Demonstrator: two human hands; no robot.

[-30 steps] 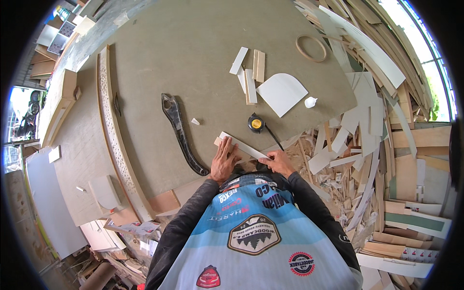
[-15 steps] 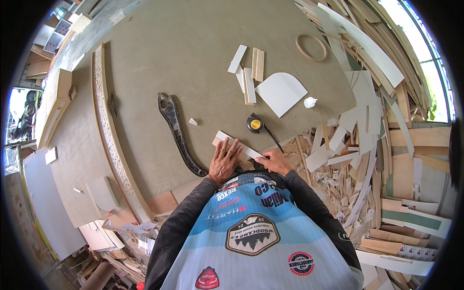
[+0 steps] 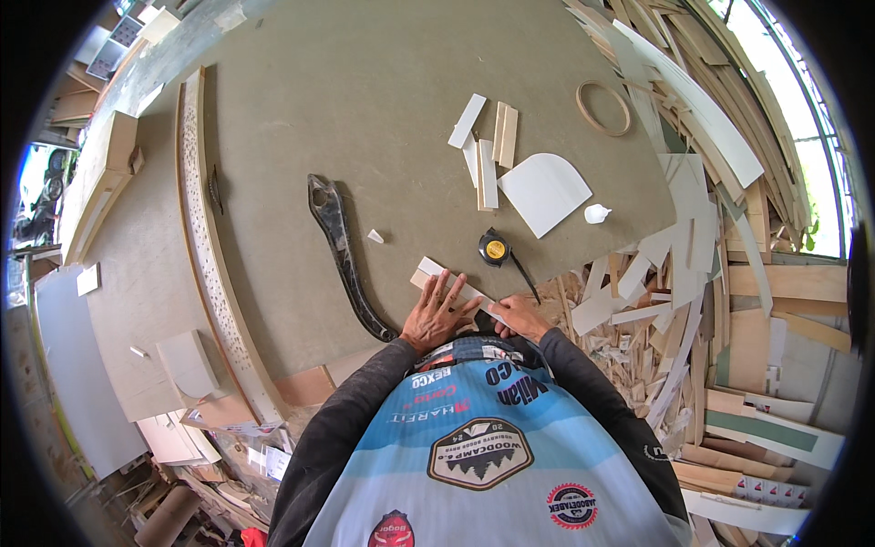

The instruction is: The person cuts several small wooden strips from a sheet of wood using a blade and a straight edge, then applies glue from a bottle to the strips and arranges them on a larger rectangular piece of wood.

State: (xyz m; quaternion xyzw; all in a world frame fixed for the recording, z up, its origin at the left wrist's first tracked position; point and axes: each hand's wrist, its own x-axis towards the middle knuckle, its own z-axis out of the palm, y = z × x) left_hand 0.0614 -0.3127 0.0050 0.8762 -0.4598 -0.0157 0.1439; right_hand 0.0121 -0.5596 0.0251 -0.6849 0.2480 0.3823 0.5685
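My left fingers (image 3: 444, 294) spread flat on the wooden strip (image 3: 436, 272); right hand (image 3: 519, 317) grips its near end. Press evenly, preventing slips.

Even daylight, soft shadows; window (image 3: 802, 137) right of the workbench (image 3: 365, 118) blown out; sharp at bench centre; heavy fisheye bending near the black rim.

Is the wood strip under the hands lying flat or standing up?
Lying flat. The wood strip rests on the board, with the left hand spread on top and the right hand at its near end.
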